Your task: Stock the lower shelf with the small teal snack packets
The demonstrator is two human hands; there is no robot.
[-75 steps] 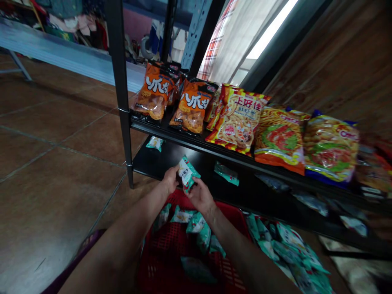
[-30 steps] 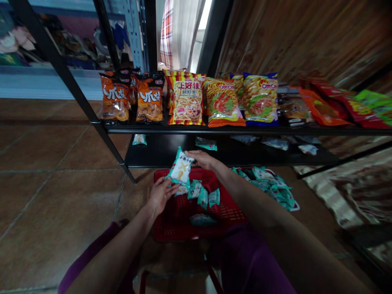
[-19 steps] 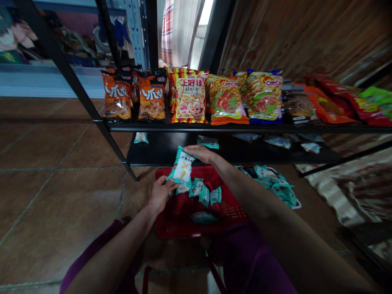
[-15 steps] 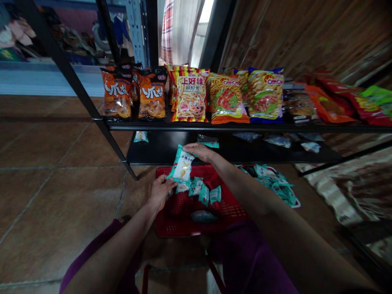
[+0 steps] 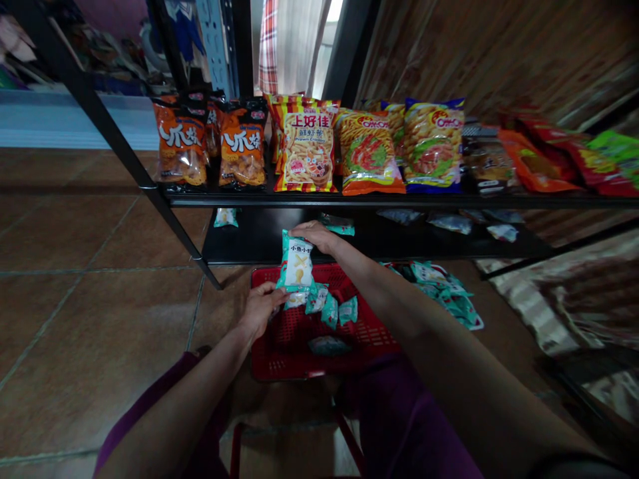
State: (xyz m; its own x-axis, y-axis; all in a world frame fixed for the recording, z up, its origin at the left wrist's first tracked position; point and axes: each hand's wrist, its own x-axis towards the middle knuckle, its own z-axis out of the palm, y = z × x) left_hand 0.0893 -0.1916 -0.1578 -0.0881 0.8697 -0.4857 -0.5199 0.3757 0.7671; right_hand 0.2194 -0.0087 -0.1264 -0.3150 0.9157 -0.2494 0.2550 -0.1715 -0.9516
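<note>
A small teal and white snack packet point(image 5: 297, 263) is held upright between both hands above a red basket point(image 5: 284, 346). My right hand point(image 5: 313, 235) pinches its top edge. My left hand point(image 5: 258, 310) grips its bottom edge. Inside the basket lie several more teal packets point(image 5: 329, 309). Just behind the packet is the low black shelf point(image 5: 259, 243), where a few small teal packets point(image 5: 225, 217) lie apart.
The upper black shelf point(image 5: 319, 197) carries a row of large snack bags point(image 5: 305, 148) in orange, yellow and red. A pile of teal packets point(image 5: 444, 296) lies on the floor to the right of the basket. Brown floor tiles point(image 5: 90, 279) spread to the left.
The packet has turned more upright and my hands have shifted slightly. 2.5 s ago I was closer to the shelf, holding the packet with both hands together.
</note>
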